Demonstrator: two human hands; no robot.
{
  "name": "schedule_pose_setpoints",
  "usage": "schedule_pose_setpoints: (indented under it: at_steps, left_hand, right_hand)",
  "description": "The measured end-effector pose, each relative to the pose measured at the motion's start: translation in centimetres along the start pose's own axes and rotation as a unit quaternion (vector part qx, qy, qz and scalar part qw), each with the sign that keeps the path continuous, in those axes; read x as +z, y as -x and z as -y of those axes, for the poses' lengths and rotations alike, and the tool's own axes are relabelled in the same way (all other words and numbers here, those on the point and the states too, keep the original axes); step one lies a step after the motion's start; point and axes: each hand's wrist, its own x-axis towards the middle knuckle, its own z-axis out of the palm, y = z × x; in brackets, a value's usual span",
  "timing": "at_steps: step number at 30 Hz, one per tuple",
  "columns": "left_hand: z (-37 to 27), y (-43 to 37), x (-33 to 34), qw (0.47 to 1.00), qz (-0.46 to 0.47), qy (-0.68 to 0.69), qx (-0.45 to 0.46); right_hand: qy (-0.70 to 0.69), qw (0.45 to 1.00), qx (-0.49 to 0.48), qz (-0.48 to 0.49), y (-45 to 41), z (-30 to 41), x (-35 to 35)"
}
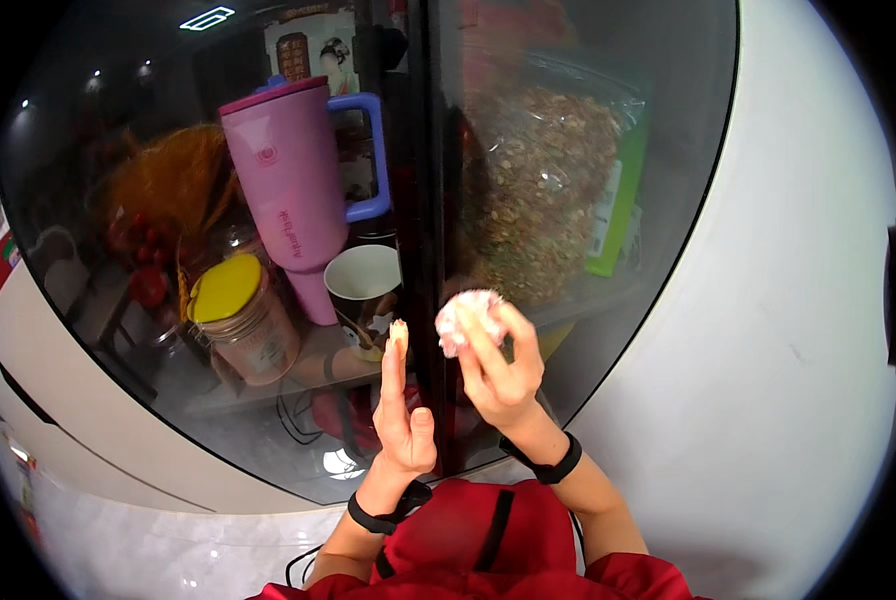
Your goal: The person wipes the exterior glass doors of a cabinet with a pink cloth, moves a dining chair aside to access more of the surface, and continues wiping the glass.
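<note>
My right hand (502, 371) is closed around a crumpled pink-and-white cloth (470, 322), held at the right-hand glass door (605, 337); whether the cloth touches the glass is hard to tell. To its left, my left hand (406, 420) is raised upright with its fingers together and the thumb a little apart, and nothing shows in it. It is before the dark glass door (215, 420) near the black frame (425, 225) between the doors. Both wrists wear black bands.
Behind the glass are a pink tumbler (290, 172) with a blue handle, a paper cup (364, 274), a jar (249, 337) with a yellow lid and a clear bag of flakes (545, 195). A white panel (778, 300) stands at right.
</note>
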Motion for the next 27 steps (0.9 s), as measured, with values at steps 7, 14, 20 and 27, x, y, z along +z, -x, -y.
schedule_pose_setpoints:
  at_steps: [7, 14, 20, 27]
  left_hand:
    - [-0.9, -0.4, -0.4, 1.0, 0.013, 0.001, -0.025]
    - [-1.4, -0.9, -1.0, 1.0, -0.009, 0.005, 0.007]
    - [-1.0, -0.7, -1.6, 1.0, 0.009, 0.004, 0.016]
    - [-0.4, -0.7, -0.8, 0.999, -0.022, -0.012, 0.022]
  right_hand:
    - [-0.036, 0.996, 0.047, -0.072, -7.7, 0.1, -0.2]
    - [-0.069, 0.993, -0.025, -0.091, -12.9, 1.6, 0.2]
    - [0.004, 0.996, -0.052, -0.071, -11.1, 2.6, 1.0]
    - [-0.012, 0.999, -0.031, -0.017, -7.0, 2.1, 0.7]
